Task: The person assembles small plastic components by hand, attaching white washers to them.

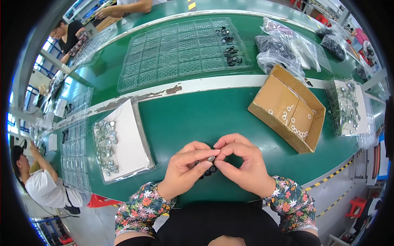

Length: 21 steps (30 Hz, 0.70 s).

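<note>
Over the near middle of the green table [197,119], my two hands meet at the fingertips. My left hand [184,164] is closed, with thumb and index finger pinching a small round silver-grey part [211,158]. The fingers of my right hand [245,164] are also bent into a pinch at the part's right side. Whether they grip the same part or some tiny piece on it is too small to make out. Just below the fingertips lie several small black round parts [208,172], partly covered by my hands.
Left of my hands, a white-lined tray [127,139] holds silver round parts with thin wires; a similar board [349,106] stands far right. An open cardboard box [283,96] contains small white rings. Beyond the white ledge lie a clear compartment tray [172,53] and plastic bags [275,49]. Other people work at left.
</note>
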{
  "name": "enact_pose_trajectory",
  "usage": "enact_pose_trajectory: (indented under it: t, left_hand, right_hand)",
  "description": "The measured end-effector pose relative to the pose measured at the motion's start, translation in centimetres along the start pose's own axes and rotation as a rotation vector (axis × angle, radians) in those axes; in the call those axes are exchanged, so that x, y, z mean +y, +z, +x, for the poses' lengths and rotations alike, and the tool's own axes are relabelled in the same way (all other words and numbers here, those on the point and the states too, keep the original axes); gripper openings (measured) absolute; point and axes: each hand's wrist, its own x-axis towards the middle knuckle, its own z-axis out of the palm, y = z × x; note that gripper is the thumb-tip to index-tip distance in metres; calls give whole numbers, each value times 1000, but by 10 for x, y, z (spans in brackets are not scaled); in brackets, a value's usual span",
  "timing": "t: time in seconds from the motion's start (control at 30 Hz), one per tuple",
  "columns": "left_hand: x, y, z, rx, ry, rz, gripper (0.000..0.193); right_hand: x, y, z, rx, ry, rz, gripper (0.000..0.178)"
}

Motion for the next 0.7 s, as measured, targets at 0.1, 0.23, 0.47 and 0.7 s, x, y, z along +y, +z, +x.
enact_pose_trajectory:
  t: [0.1,0.23,0.47,0.7]
  left_hand:
    - [1,1,1,-1,-11,-32,28]
    - [0,1,1,-7,-6,-44,27]
    - [3,1,3,-2,-23,-27,27]
    - [4,1,3,-8,-22,-15,26]
  right_hand:
    - [2,-1,0,1,5,26,8]
    - [4,0,-1,-9,71,111,8]
    - [9,-3,0,-96,304,423,10]
    - [6,-5,1,-146,448,580,9]
